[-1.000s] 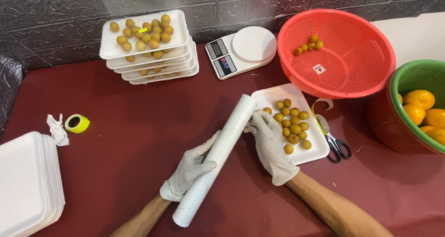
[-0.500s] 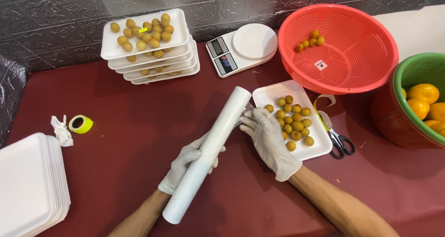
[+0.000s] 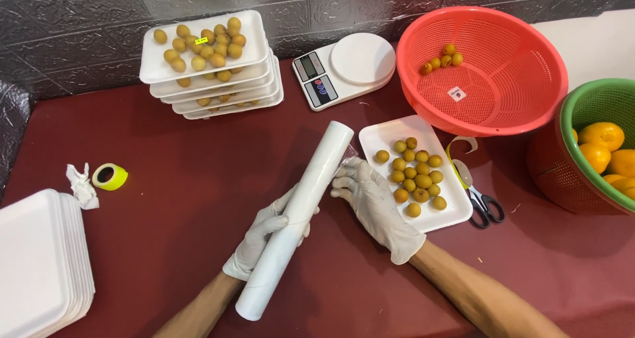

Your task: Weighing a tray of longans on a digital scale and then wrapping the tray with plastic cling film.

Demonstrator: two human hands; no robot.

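Observation:
A long white roll of cling film (image 3: 301,206) lies slanted across the dark red table. My gloved left hand (image 3: 261,235) grips it from underneath, near its lower half. My gloved right hand (image 3: 374,206) is beside the roll's upper half, fingertips pinching the clear film edge (image 3: 345,158). Right of that hand sits a white foam tray (image 3: 450,209) holding several small yellow-brown fruits (image 3: 413,176).
A stack of filled foam trays (image 3: 205,67) and a white kitchen scale (image 3: 344,67) stand at the back. A red basket (image 3: 486,67) with a few fruits, a green basket (image 3: 595,106) of oranges, scissors (image 3: 479,196), a yellow tape roll (image 3: 109,176), and empty foam trays (image 3: 40,262) surround the work area.
The roll has shifted slightly lower and left in my left hand. My right hand has moved from over the tray's edge to the roll's upper half, at the film edge.

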